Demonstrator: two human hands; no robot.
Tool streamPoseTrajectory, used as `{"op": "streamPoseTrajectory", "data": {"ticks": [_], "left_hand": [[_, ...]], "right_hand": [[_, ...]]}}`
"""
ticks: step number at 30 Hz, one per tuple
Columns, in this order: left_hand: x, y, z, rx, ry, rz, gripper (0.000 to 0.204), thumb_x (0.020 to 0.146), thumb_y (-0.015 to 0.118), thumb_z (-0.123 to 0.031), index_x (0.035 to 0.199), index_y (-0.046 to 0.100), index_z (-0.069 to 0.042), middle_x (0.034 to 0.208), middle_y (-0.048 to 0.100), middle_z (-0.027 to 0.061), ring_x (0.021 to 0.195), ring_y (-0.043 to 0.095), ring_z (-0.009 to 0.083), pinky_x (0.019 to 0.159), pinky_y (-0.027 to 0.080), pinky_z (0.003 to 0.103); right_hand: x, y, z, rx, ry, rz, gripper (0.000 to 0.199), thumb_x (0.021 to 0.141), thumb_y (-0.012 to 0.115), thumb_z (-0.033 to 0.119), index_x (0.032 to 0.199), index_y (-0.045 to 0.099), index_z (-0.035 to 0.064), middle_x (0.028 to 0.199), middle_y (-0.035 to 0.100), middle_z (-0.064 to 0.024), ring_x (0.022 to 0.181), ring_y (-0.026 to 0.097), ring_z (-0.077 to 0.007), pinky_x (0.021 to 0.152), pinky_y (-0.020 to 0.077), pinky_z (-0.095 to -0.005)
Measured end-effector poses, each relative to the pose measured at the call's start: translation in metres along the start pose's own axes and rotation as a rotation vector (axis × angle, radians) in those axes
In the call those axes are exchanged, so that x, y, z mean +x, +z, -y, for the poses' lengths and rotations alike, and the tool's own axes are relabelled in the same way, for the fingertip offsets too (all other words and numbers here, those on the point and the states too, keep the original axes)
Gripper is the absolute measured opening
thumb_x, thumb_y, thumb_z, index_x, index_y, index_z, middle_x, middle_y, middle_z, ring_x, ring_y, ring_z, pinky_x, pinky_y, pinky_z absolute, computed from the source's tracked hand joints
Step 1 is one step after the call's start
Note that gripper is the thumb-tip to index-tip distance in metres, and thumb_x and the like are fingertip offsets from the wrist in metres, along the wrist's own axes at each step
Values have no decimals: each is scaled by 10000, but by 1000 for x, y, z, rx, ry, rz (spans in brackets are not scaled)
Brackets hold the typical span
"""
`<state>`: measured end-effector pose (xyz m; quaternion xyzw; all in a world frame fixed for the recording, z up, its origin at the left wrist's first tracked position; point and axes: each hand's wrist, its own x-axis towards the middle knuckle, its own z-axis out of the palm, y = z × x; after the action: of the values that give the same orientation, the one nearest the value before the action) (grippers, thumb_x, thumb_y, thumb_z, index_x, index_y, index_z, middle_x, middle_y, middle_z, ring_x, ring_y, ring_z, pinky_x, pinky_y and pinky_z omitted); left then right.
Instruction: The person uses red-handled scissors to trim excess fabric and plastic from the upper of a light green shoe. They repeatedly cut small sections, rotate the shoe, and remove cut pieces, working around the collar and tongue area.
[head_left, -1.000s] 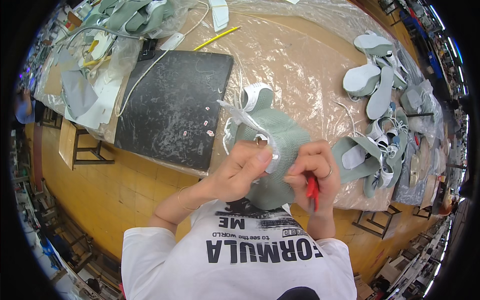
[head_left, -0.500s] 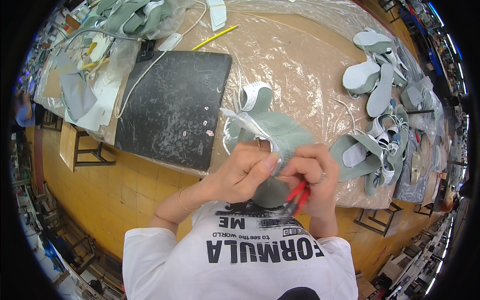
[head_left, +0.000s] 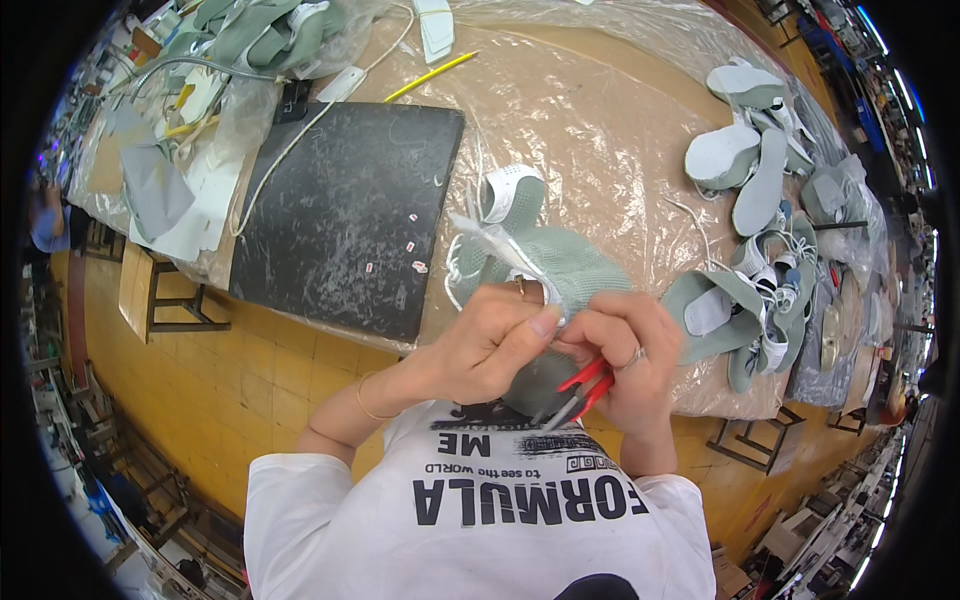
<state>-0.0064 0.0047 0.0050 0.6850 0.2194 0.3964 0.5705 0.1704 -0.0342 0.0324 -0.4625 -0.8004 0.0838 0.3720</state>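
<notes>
On your left lies the flat black scuffed mat (head_left: 345, 215) on the plastic-covered surface (head_left: 600, 110). Your left hand (head_left: 490, 345) pinches the soft green knit shoe upper (head_left: 560, 270), which sits close to your chest. Keep that pinch tight. Your right hand (head_left: 625, 360) holds small red-handled snips (head_left: 580, 385). Cut slowly, close to the cloth. More green shoes (head_left: 760, 240) lie on your right.
</notes>
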Motion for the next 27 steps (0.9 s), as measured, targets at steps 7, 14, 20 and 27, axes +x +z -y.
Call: {"op": "streamPoseTrajectory", "data": {"ticks": [7, 14, 20, 27], "left_hand": [[-22, -7, 26, -99, 111, -180, 333, 895, 440, -305, 933, 478, 24, 849, 541, 123, 752, 515, 193, 669, 401, 316], [-25, 7, 41, 85, -7, -41, 524, 748, 512, -380, 1111, 470, -5, 1223, 502, 192, 1175, 469, 323, 996, 346, 447], [-18, 13, 40, 291, 40, 113, 471, 708, 524, -349, 1083, 611, -76, 1192, 547, 181, 1146, 488, 369, 986, 344, 493], [-27, 20, 22, -156, -293, -187, 534, 943, 453, -279, 1336, 362, 71, 1292, 484, 168, 1199, 457, 227, 1002, 353, 348]], "right_hand": [[-17, 5, -6, 1229, 420, -405, 322, 886, 624, 353, 815, 578, 42, 872, 545, -59, 605, 418, -73, 498, 296, -219], [-20, 16, -7, 857, 617, -327, 467, 666, 836, 363, 827, 571, 14, 806, 510, 29, 528, 252, 13, 488, 175, -157], [-21, 8, -11, 768, 626, -203, 221, 777, 753, 54, 936, 622, -25, 738, 542, 64, 547, 313, 32, 485, 224, -136], [-21, 18, -3, 761, 692, -307, 204, 833, 690, 31, 1007, 615, -46, 810, 607, 14, 598, 405, 5, 527, 323, -152]]}}
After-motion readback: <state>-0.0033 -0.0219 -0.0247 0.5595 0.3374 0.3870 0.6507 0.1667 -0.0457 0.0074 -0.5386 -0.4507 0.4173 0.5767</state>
